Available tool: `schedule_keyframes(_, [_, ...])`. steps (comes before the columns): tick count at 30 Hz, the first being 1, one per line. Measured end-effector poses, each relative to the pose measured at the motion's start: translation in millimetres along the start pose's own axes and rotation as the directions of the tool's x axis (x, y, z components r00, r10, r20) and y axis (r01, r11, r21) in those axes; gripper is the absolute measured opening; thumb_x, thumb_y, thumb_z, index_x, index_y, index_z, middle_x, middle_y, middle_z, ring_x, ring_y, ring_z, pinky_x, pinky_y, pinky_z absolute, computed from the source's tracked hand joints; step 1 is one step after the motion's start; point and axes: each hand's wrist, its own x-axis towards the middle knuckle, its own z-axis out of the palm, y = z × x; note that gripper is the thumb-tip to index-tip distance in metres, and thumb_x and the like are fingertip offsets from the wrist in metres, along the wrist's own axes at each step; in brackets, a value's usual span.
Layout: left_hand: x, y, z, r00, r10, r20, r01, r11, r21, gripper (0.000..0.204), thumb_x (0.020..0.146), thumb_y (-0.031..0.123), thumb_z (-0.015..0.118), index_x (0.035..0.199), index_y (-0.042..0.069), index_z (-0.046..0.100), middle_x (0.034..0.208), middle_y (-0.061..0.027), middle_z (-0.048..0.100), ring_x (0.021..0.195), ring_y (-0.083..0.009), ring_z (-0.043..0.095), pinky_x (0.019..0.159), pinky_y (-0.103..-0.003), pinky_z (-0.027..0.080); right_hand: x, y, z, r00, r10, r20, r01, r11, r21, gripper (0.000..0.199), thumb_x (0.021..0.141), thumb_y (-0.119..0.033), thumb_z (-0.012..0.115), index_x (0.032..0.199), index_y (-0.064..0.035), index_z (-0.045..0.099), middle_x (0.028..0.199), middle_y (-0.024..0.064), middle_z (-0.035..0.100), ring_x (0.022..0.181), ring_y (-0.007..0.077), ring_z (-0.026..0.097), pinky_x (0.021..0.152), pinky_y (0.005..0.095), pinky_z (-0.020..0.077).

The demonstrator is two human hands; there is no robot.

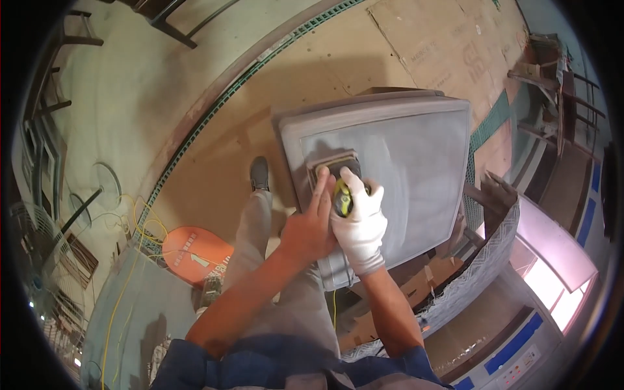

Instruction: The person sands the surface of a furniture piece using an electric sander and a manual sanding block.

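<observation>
While the right hand (361, 224), in a white glove, wraps its fingers around a black and yellow-green power sander (342, 198), the left hand (309, 231) lies bare at the tool's 8 o'clock side. Its fingers stretch toward 12 o'clock, touching the sander near its front pad; whether they also grasp it, I cannot tell. With 12 at the top of the view, the sander sits just off the centre of the dial, its pad resting flat on a large grey panel (429, 169). On that panel, the tool is toward 9 o'clock of the middle, and a paler, whitish smear runs over the surface on its 3 o'clock side.

At 10 o'clock from the hands, a dark shoe (259, 174) and a grey trouser leg (250, 227) show beside the panel, over brown sheeting (201, 169) on the floor. A green mesh strip (224, 97) curves along that sheeting from 8 o'clock up to 12. Toward 8 o'clock lies an orange disc (179, 244), with a yellow cord (140, 227) looping just beside it, and a wire-caged fan (55, 286) stands farther out. Dark furniture frames (49, 110) fill the rim at 10 o'clock. At 4 o'clock, beyond the panel, a pale patterned wrapping (484, 279) bends around the near edge of other goods.
</observation>
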Motion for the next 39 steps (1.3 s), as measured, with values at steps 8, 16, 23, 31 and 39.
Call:
schedule_keyframes(8, [29,2,-16,0.992,-0.113,0.05,0.104,0.981,0.166,0.112,0.074,0.013,0.076,0.165,-0.002,0.015,0.178,-0.011,0.008,0.097,-0.0445,0.073,0.078,-0.052,0.06,26,-5,0,0.993,-0.1,-0.068,0.105,0.991,0.082,0.062,0.081,-0.018,0.079,0.139,-0.028,0.062,0.127,0.0206,0.059,0.092,0.0389,0.072,0.076,0.0419,0.06])
schedule_keyframes(16, [-114,18,92,0.975,-0.112,0.19,0.065,0.97,0.235,0.099,0.082,0.023,0.075,0.163,-0.005,0.026,0.173,-0.0227,0.021,0.103,-0.0422,0.071,0.081,-0.043,0.06,-135,111,17,0.993,-0.037,0.112,0.032,0.998,0.046,0.062,0.083,-0.021,0.078,0.143,-0.0302,0.062,0.129,0.0185,0.056,0.102,0.0384,0.07,0.076,0.0459,0.0597])
schedule_keyframes(23, [-224,6,183,0.932,-0.086,0.353,0.01,0.977,0.212,0.085,0.081,0.019,0.074,0.157,-0.003,0.041,0.154,-0.0229,0.053,0.127,-0.038,0.062,0.108,-0.049,0.048,-257,207,19,0.986,-0.078,0.15,0.08,0.997,-0.013,0.053,0.088,-0.025,0.071,0.141,-0.0265,0.066,0.122,0.0182,0.062,0.098,0.035,0.071,0.073,0.0505,0.0593])
schedule_keyframes(31, [-87,-44,138,0.948,0.306,0.085,-0.314,0.944,0.098,0.087,0.086,0.041,0.074,0.155,-0.003,0.044,0.167,-0.02,0.037,0.151,-0.0341,0.04,0.126,-0.043,0.032,-100,186,3,0.669,-0.739,0.079,0.74,0.672,0.018,0.067,0.093,-0.015,0.058,0.157,-0.0054,0.042,0.135,0.0199,0.061,0.106,0.034,0.068,0.076,0.0422,0.0614])
schedule_keyframes(39, [52,-26,70,0.961,0.205,-0.186,-0.178,0.972,0.152,0.079,0.074,0.022,0.086,0.141,-0.002,0.052,0.143,-0.0211,0.056,0.142,-0.0395,0.047,0.128,-0.047,0.03,56,86,-39,0.624,-0.733,0.269,0.769,0.515,-0.38,0.044,0.098,-0.021,0.053,0.141,-0.0284,0.06,0.116,0.0108,0.06,0.087,0.027,0.063,0.063,0.0417,0.0485])
